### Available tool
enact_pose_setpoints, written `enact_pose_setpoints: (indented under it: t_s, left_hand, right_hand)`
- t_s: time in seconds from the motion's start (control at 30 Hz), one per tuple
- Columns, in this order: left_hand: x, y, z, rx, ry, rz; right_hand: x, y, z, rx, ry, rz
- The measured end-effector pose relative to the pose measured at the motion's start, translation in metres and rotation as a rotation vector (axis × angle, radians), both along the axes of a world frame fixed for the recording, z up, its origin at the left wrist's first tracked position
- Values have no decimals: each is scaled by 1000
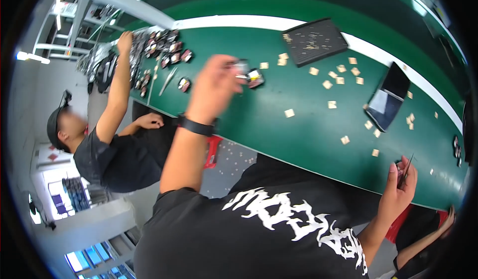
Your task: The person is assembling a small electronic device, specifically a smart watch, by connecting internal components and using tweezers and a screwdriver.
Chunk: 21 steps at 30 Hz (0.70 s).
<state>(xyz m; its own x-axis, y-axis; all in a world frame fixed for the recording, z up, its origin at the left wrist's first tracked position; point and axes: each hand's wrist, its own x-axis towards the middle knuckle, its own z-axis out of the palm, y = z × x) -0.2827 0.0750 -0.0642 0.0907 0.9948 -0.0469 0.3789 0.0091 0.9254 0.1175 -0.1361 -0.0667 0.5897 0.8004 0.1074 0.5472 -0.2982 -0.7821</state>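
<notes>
My left hand [216,86] reaches over the green table [269,124], slightly blurred by motion. Its fingertips close around a small grey, partly see-through part [241,68]. Touching or just beside it is a small dark device with a yellow label [255,78]; I cannot tell whether the fingers hold that too. At the near right edge, my right hand [401,185] is closed around thin dark tweezers [409,164], tips pointing up and away. A small dark piece [400,167] shows between its fingers, too small to name.
Small beige squares [332,105] lie scattered across the table. A black tray [316,42] with tiny pieces stands at the back, a black tablet-like panel [388,97] to the right. Several dark devices [169,50] cluster far left, near a co-worker's raised arm [117,87].
</notes>
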Motion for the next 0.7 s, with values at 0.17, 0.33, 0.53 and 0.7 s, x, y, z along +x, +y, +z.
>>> enact_pose_setpoints:
  t_s: [0.17,0.33,0.53,0.7]
  left_hand:
    - [-103,53,-16,-36,432,105]
    - [-147,75,-16,-340,336,118]
    - [-84,80,19,-265,870,58]
    - [22,46,51,146,1388,99]
  right_hand:
    - [15,-1,-8,-77,-312,-85]
    - [29,-5,-13,-179,-252,-136]
    - [43,-15,-16,-170,-124,-160]
    - [43,-16,-9,21,30,-143]
